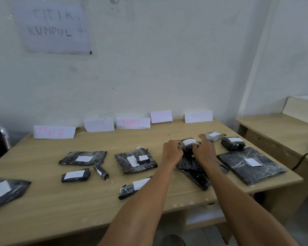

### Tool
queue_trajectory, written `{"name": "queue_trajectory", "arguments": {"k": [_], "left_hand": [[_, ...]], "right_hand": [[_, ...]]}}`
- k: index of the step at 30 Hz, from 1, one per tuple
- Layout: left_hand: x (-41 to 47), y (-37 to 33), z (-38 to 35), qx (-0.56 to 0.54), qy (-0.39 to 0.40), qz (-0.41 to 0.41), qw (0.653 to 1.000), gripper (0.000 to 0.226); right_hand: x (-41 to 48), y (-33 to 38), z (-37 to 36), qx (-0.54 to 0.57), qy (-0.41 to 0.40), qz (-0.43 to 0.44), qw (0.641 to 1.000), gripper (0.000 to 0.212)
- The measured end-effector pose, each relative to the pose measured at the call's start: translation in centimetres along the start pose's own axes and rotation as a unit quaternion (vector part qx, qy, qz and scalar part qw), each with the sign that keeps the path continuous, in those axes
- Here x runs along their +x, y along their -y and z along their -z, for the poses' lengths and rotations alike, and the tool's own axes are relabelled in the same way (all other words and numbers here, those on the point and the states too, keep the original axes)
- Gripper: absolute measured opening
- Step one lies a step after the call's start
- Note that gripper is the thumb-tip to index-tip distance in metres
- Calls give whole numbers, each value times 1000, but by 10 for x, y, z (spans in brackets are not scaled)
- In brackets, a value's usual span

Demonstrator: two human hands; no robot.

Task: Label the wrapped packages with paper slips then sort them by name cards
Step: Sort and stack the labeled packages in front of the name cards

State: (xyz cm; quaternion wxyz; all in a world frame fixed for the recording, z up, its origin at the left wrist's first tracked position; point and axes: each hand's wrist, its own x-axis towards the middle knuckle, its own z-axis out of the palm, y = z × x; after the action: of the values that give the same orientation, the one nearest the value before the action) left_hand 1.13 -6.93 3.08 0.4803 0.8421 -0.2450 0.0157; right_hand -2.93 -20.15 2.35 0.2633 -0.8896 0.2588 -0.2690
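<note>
Both hands work on one small package (188,145) toward the back right of the counter (60,201) — the left hand (172,152) grips its left side, the right hand (204,150) its right, fingers curled onto the black wrap. A white slip (189,142) sits on its top. Other black packages with slips lie spread across the counter. Five name cards (132,123) stand along the back edge, against the wall.
</note>
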Motion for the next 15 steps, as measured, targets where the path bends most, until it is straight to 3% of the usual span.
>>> {"name": "queue_trajectory", "arguments": {"k": [3, 5, 8, 11, 15], "left_hand": [[-7, 11, 26, 41, -17, -12, 999, 34], [-8, 25, 42, 74, -33, -5, 997, 35], [-14, 49, 68, 116, -85, 41, 989, 33], [-26, 67, 96, 196, -138, 85, 967, 27], [-48, 88, 124, 300, -151, 148, 930, 23]], "right_hand": [[-12, 20, -10, -40, -69, 37, 996, 41], [-20, 37, -19, -16, -72, 97, 993, 32], [-34, 63, -40, 32, 50, 200, 978, 24], [-52, 87, -61, 31, 164, 249, 954, 28], [-77, 112, -88, 19, 210, 247, 946, 29]]}}
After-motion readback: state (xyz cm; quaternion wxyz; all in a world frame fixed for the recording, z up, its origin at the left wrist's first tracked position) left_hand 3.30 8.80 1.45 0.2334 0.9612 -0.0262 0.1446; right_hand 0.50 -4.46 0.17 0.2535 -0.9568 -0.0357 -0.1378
